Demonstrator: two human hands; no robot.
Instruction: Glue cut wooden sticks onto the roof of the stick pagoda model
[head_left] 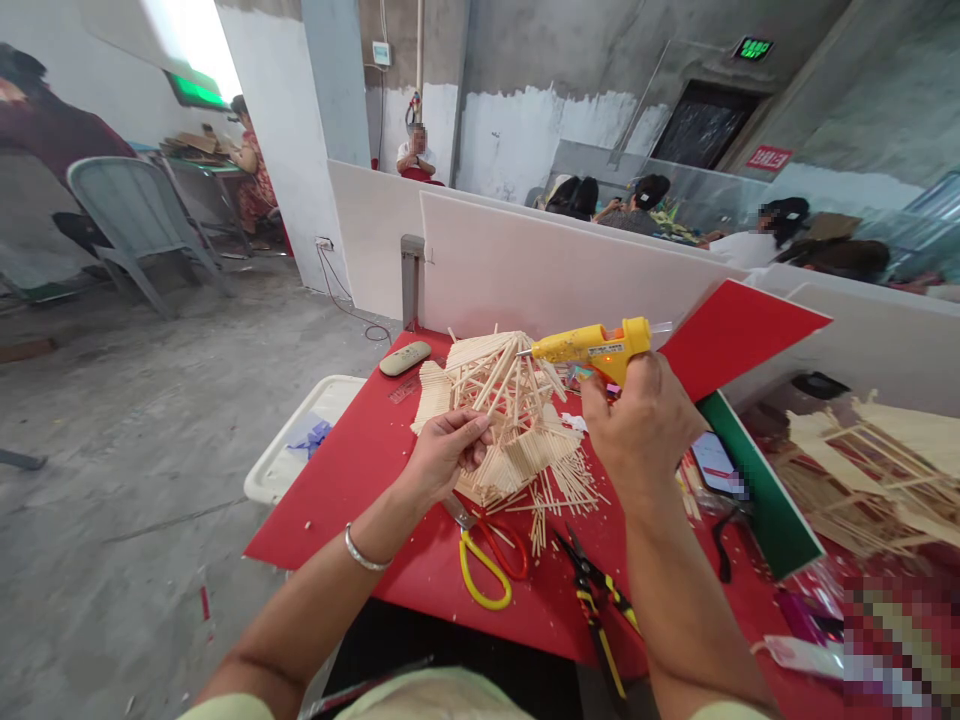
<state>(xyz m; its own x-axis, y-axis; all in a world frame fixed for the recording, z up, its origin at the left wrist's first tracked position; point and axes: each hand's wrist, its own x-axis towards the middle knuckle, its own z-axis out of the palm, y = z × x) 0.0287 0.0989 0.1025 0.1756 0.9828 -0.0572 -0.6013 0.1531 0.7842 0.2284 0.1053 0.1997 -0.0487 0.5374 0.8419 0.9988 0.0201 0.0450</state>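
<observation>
My right hand is closed round the handle of a yellow hot glue gun, its metal tip pointing left at the peak of a model built of thin wooden sticks. A clear glue stick juts from the gun's back end. With pinched fingers my left hand grips a wooden stick at the model's front side; whether that stick is fixed to the model I cannot tell. Loose wooden sticks lie scattered on the red tabletop in front of the model.
Scissors with red and yellow handles and black-yellow pliers lie near the table's front edge. A glasses case sits at the back left. Right of my arm are a phone and a green board. White partitions stand behind.
</observation>
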